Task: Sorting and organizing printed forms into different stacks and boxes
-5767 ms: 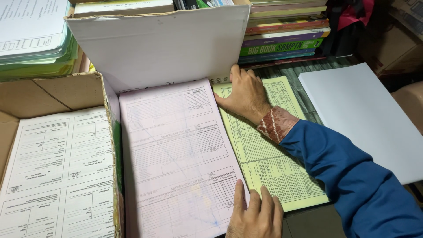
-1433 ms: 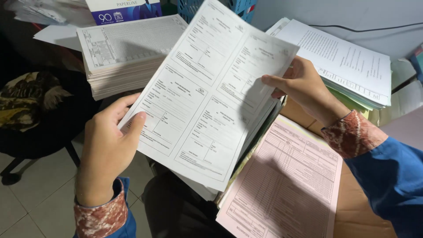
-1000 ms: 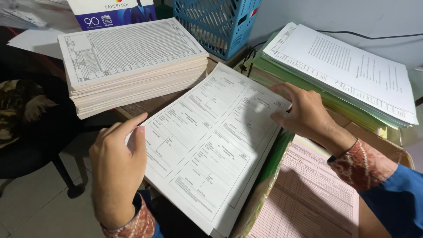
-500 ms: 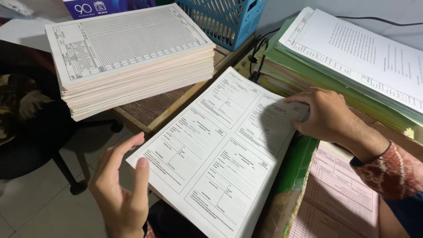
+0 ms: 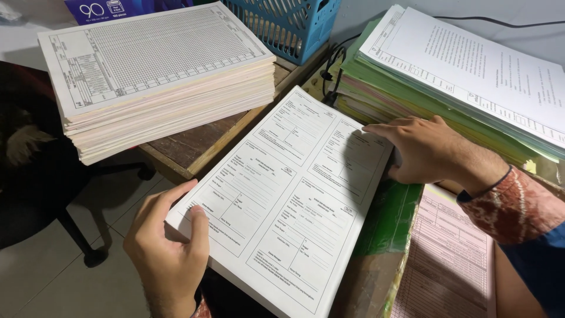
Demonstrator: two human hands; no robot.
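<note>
Stack of white forms (image 5: 282,200), overhanging the wooden table (image 5: 194,144) edge above the floor, left hand (image 5: 168,253) pinching its near corner, right hand (image 5: 432,150) spread flat on its far edge; a loosened grip would likely let sheets slide off and scatter.

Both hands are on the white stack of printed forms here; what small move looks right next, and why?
Probably square the white stack of printed forms before anything else. The left hand grips its near-left corner and the right hand presses its far-right edge, while the stack lies tilted, its near part overhanging the wooden table.
</note>
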